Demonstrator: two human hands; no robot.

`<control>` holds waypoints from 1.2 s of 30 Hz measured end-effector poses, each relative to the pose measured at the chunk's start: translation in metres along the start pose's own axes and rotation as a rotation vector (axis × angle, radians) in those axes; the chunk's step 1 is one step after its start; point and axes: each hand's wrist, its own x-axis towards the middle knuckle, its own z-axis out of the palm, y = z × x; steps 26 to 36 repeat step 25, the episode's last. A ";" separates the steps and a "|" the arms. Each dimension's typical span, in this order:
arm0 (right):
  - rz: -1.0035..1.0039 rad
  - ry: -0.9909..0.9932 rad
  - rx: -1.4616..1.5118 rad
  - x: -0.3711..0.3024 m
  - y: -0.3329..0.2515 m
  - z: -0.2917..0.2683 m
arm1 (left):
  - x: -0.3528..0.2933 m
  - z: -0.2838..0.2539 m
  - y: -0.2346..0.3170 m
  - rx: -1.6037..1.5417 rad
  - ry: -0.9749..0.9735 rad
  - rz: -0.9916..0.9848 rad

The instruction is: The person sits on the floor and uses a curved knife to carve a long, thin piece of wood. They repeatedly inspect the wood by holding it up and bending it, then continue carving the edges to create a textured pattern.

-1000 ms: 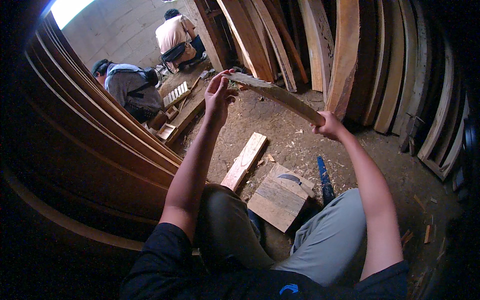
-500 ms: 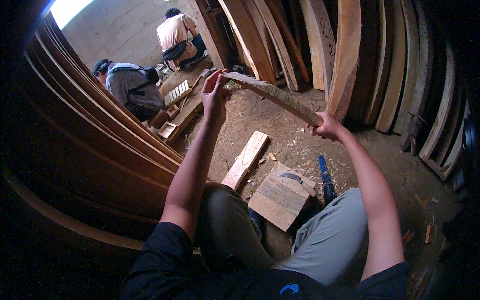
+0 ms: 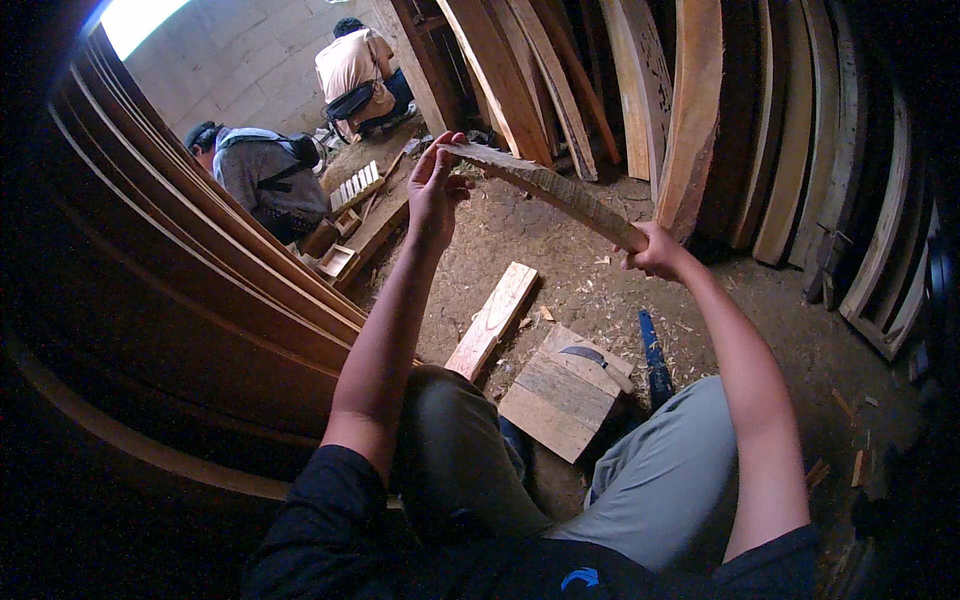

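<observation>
A rough-edged wooden board [image 3: 560, 195] is held up in front of me, slanting down from left to right. At its far left end, my left hand [image 3: 436, 190] grips the tip with thumb and fingers, and some fingers stick out loosely. Wrapped round the lower right end is my right hand [image 3: 658, 252]. Below, between my knees, a low block of wooden planks [image 3: 555, 405] sits on the ground. A curved-blade knife with a pale handle [image 3: 597, 360] lies on top of it.
Another wooden plank [image 3: 493, 320] lies on the dirt floor, left of the block. A long blue tool [image 3: 655, 355] rests by my right knee. Tall boards lean at the right [image 3: 690, 120] and left [image 3: 210, 230]. Two people [image 3: 262, 175] [image 3: 360, 75] crouch at the back left.
Both hands keep their hold on the board, which has barely moved. The person farthest back has shifted slightly.
</observation>
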 end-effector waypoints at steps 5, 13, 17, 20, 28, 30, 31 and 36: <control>0.005 0.013 0.022 0.001 0.006 0.001 | 0.003 -0.009 -0.006 0.014 0.014 0.040; 0.034 0.093 -0.103 0.004 0.013 0.002 | 0.010 -0.016 -0.014 -0.002 0.127 0.089; 0.020 0.139 -0.165 0.004 0.021 -0.004 | 0.011 -0.020 -0.014 0.019 0.157 0.070; 0.021 0.169 -0.234 0.004 0.012 -0.003 | 0.013 -0.023 -0.015 0.019 0.207 0.065; 0.082 0.265 -0.322 -0.002 -0.005 -0.003 | 0.013 -0.024 -0.014 0.043 0.252 0.009; 0.082 0.265 -0.322 -0.002 -0.005 -0.003 | 0.013 -0.024 -0.014 0.043 0.252 0.009; 0.082 0.265 -0.322 -0.002 -0.005 -0.003 | 0.013 -0.024 -0.014 0.043 0.252 0.009; 0.082 0.265 -0.322 -0.002 -0.005 -0.003 | 0.013 -0.024 -0.014 0.043 0.252 0.009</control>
